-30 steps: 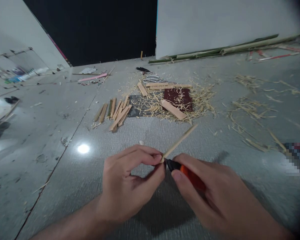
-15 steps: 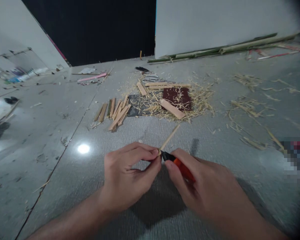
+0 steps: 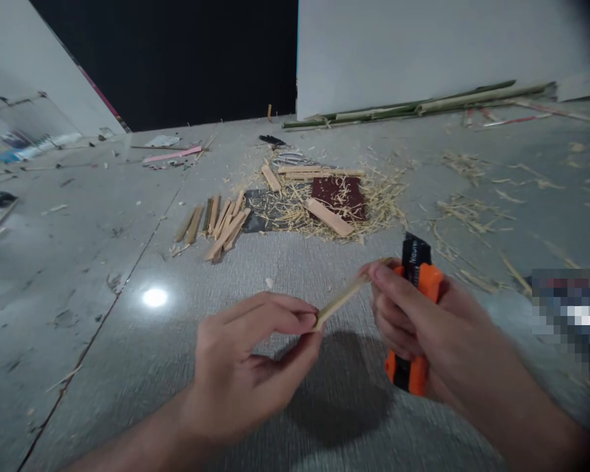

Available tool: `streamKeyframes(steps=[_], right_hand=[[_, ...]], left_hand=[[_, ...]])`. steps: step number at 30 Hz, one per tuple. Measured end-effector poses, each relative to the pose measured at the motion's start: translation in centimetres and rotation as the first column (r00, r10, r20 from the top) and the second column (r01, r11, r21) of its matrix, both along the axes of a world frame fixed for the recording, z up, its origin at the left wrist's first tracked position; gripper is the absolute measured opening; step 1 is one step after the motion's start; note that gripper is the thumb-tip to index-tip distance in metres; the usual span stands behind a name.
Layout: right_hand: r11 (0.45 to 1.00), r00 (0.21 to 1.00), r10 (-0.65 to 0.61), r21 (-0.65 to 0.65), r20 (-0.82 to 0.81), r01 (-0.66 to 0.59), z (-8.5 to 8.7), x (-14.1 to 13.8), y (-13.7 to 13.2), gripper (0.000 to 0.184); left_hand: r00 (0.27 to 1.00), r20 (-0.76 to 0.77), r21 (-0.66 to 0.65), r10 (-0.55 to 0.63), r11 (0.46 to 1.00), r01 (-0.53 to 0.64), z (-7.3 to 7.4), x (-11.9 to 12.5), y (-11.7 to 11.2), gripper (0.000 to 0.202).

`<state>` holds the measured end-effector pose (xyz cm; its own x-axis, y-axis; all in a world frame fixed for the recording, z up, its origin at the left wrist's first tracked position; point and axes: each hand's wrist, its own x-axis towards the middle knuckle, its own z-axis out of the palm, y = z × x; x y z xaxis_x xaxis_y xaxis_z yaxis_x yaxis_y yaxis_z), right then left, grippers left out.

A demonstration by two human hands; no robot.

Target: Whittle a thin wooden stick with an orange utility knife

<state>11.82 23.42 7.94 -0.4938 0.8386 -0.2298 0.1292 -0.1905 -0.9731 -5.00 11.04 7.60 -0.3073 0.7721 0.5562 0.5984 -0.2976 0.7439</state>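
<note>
My left hand [image 3: 260,354] pinches the near end of a thin, pale bamboo strip [image 3: 344,299] between thumb and fingers. Its other end runs up and to the right into the fingertips of my right hand [image 3: 423,314]. That same right hand is wrapped round an orange and black utility knife [image 3: 427,283], held upright with its dark blade end pointing up, away from the strip. Part of the knife's handle is hidden by my fingers. Both hands are above the grey floor [image 3: 255,269].
Ahead lie bamboo shavings [image 3: 381,206], a dark red sandpaper sheet [image 3: 341,196] and a flat bamboo piece [image 3: 330,217]. Several short bamboo pieces [image 3: 229,233] are piled to the left. Long green bamboo poles [image 3: 423,108] lie along the white wall [image 3: 423,52].
The knife's tip has left the strip beside my left fingers. My right hand has moved right and up, turned the knife upright and taken the strip's far end.
</note>
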Motion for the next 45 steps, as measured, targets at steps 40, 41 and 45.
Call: streamKeyframes(steps=[40, 41, 45], right_hand=[[0.420, 0.891, 0.082, 0.795, 0.447, -0.437, 0.6, 0.3, -2.7, 0.019], [0.403, 0.887, 0.077, 0.800, 0.455, -0.445, 0.6, 0.3, -2.8, 0.018], [0.394, 0.877, 0.081, 0.793, 0.473, -0.464, 0.6, 0.3, -2.8, 0.023]], left_hand=[[0.956, -0.233, 0.061, 0.179, 0.984, -0.169, 0.3, -0.7, 0.5, 0.015], [0.954, -0.241, 0.065, 0.179, 0.984, -0.168, 0.3, -0.7, 0.5, 0.015], [0.951, -0.257, 0.087, 0.174, 0.984, -0.156, 0.3, -0.7, 0.5, 0.015]])
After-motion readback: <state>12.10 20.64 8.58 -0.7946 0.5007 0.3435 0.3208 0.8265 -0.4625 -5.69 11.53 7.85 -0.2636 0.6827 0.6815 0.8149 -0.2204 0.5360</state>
